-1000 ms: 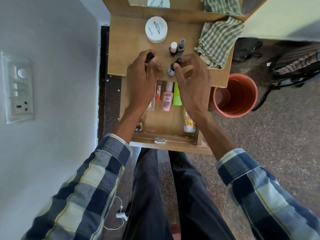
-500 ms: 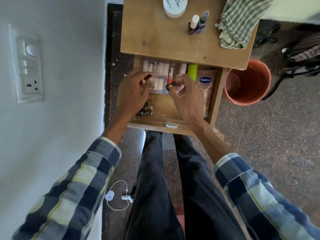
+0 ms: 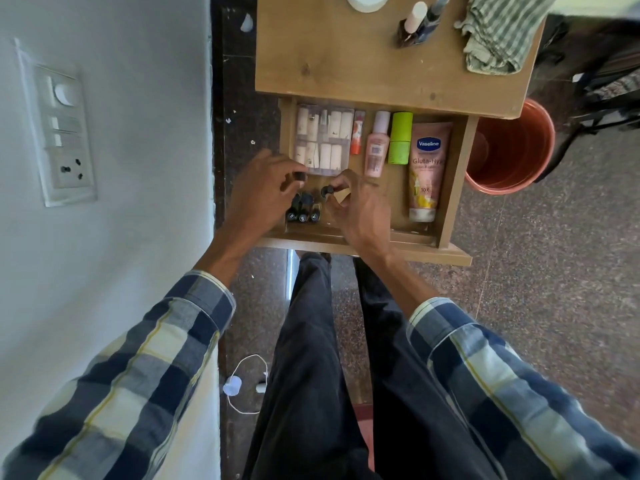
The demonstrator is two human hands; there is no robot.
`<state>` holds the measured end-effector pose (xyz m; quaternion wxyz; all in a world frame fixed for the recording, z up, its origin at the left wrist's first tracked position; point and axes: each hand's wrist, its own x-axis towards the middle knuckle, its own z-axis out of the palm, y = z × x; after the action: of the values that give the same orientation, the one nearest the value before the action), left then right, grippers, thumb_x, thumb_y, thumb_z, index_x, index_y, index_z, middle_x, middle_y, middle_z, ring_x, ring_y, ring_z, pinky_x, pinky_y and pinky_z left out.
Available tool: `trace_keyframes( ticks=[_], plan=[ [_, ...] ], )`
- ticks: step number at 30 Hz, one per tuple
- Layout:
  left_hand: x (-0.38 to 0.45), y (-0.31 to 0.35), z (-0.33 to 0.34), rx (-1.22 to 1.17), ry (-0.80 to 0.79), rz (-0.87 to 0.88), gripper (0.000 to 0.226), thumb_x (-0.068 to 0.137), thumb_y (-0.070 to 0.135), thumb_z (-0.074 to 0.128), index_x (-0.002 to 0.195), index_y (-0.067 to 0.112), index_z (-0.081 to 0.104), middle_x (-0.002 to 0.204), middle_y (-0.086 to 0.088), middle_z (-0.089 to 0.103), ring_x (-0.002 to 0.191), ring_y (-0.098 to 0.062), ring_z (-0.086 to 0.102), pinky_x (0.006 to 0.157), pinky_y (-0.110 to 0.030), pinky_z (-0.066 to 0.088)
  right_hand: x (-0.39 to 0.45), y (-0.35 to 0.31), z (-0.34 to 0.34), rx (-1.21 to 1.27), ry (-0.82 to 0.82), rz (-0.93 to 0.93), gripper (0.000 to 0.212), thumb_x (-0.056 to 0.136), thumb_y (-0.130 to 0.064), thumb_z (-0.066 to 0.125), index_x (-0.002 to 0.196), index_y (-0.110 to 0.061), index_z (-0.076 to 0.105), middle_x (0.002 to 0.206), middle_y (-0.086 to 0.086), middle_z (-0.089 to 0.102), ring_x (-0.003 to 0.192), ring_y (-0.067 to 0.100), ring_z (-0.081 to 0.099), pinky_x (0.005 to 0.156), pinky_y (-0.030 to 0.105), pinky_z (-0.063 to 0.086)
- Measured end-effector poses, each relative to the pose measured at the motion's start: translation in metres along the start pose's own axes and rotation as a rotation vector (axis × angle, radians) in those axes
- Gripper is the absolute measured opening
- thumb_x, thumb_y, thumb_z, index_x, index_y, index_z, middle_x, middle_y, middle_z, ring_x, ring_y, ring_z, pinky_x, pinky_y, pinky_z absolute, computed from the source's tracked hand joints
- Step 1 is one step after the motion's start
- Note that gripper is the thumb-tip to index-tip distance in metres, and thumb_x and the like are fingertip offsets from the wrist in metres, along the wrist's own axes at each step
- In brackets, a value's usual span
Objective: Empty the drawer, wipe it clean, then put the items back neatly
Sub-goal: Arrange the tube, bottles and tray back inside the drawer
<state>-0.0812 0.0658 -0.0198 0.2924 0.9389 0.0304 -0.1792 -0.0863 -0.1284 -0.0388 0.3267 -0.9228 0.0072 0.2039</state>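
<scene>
Drawer (image 3: 453, 188), pulled out, restocking stage by the look of it: nail-tip case (image 3: 323, 140), pink bottle (image 3: 375, 147), green stick (image 3: 400, 138) and Vaseline tube (image 3: 426, 168) lie in a row beyond the fingertips. Left hand (image 3: 263, 192) pinches a small dark-capped bottle (image 3: 300, 176); right hand (image 3: 360, 206) pinches another (image 3: 327, 191), both just above the polish cluster (image 3: 302, 209) at the near-left corner. Left to return, likely: two polish bottles (image 3: 420, 22) and white jar (image 3: 367, 0) on the tabletop (image 3: 332, 53); cloth (image 3: 498, 32) lies beside them
</scene>
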Motion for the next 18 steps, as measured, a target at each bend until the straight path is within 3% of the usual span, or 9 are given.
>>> trace_keyframes(
  ticks=[6,12,18],
  plan=[
    [0.001,-0.007,0.002,0.08,-0.036,0.066,0.034,0.098,0.015,0.079,0.132,0.014,0.077,0.128,-0.005,0.077,0.113,-0.021,0.063,0.097,-0.031,0.046,-0.001,-0.006,0.012,0.004,0.041,0.008,0.015,0.094,-0.02,0.074,0.108,-0.023,0.068,0.108,-0.009,0.076,0.073,0.011,0.069,0.065,0.033,0.06],
    [-0.003,-0.009,0.003,0.138,-0.07,0.1,0.031,0.098,0.013,0.077,0.129,0.01,0.077,0.128,-0.003,0.071,0.119,-0.02,0.06,0.1,-0.029,0.047,0.005,-0.009,0.019,0.016,0.081,0.0,0.017,0.095,-0.02,0.073,0.11,-0.022,0.067,0.106,-0.005,0.076,0.071,0.011,0.068,0.063,0.03,0.059],
    [-0.005,-0.004,0.003,0.18,-0.059,0.097,0.028,0.099,0.016,0.074,0.126,0.01,0.078,0.128,-0.001,0.07,0.119,-0.019,0.059,0.091,-0.022,0.041,0.005,-0.008,0.025,0.056,0.074,-0.02,0.018,0.096,-0.019,0.073,0.113,-0.022,0.066,0.106,-0.005,0.077,0.072,0.01,0.07,0.063,0.031,0.061]
  ],
)
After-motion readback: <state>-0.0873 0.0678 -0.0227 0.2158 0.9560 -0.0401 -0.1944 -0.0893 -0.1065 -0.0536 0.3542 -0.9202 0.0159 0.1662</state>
